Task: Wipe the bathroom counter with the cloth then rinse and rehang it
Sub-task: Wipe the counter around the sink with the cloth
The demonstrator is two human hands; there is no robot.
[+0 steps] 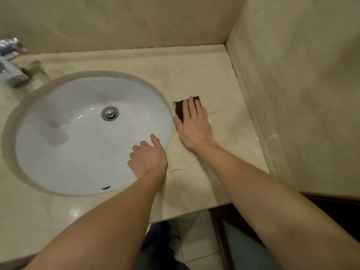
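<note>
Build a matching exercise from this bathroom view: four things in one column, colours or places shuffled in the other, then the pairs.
1. cloth
2. sink
3. faucet
4. left hand

A. white, set into the counter
B. metallic, at the far left
C. dark brown, flat under the right hand
D. above the sink's rim, holding nothing

Pairs: 1-C, 2-A, 3-B, 4-D
</note>
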